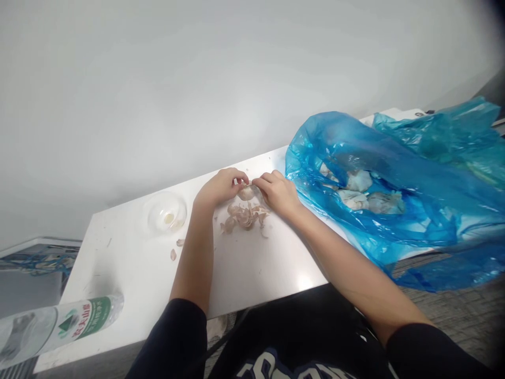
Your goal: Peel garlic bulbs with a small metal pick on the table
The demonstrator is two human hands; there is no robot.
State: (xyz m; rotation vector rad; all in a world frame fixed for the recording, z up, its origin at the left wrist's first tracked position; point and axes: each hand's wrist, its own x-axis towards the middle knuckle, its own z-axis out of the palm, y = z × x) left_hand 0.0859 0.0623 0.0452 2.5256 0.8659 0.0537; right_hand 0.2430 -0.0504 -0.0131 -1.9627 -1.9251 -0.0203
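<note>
A garlic bulb is held at its top between both hands, just above the white table. My left hand pinches it from the left with bent fingers. From the other side, the fingertips of my right hand are closed on the bulb's top. Right below lies a heap of papery garlic skins. To the left of my left forearm stands a clear bowl with a pale peeled clove in it. Near that forearm are two small brownish pieces, an unpeeled clove and a bit beside it.
A large blue plastic bag lies open on the right, with several whitish garlic bulbs inside, and hangs over the table's front edge. At the lower left, a big clear water bottle lies tilted in view. A white wall rises behind the table.
</note>
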